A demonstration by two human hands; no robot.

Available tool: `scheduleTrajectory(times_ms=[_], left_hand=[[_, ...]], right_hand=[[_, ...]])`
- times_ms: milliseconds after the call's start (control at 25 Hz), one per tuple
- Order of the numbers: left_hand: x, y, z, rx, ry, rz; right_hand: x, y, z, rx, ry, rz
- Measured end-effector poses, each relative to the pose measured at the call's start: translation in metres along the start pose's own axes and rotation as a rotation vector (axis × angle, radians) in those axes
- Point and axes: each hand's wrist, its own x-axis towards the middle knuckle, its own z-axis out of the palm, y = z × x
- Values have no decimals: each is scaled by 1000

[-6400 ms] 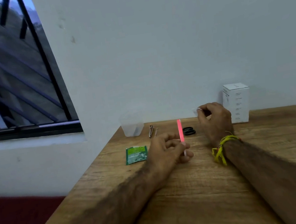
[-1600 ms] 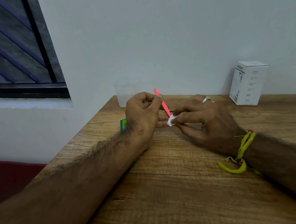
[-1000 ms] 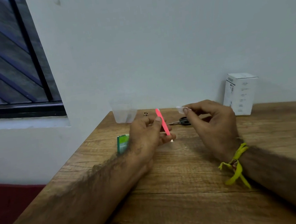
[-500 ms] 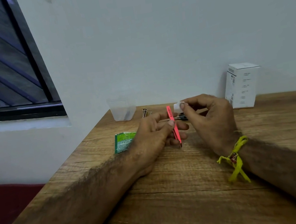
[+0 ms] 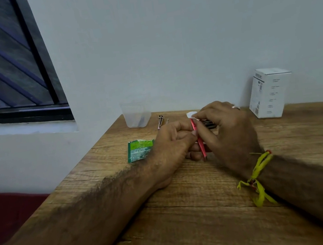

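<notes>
My left hand grips thin pink tweezers, held nearly upright with the tip down near the wooden table. My right hand is close against them on the right and pinches a small white piece between thumb and forefinger at the top end of the tweezers. The two hands touch each other. A ring and a yellow thread band are on my right hand and wrist.
A green sachet lies left of my left hand. A clear plastic cup and small metal clips stand near the wall. Black scissors are partly hidden behind my right hand. A white box stands at the back right.
My right hand has come closer to the left hand, carrying the white piece to the top of the tweezers. The tweezers have tilted more upright.
</notes>
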Motion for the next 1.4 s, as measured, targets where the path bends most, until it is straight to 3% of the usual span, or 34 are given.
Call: scheduleTrajectory(times_ms=[1400], left_hand=[[3, -5, -3, 16, 53, 10]], right_hand=[[-2, 10, -8, -141, -80, -122]])
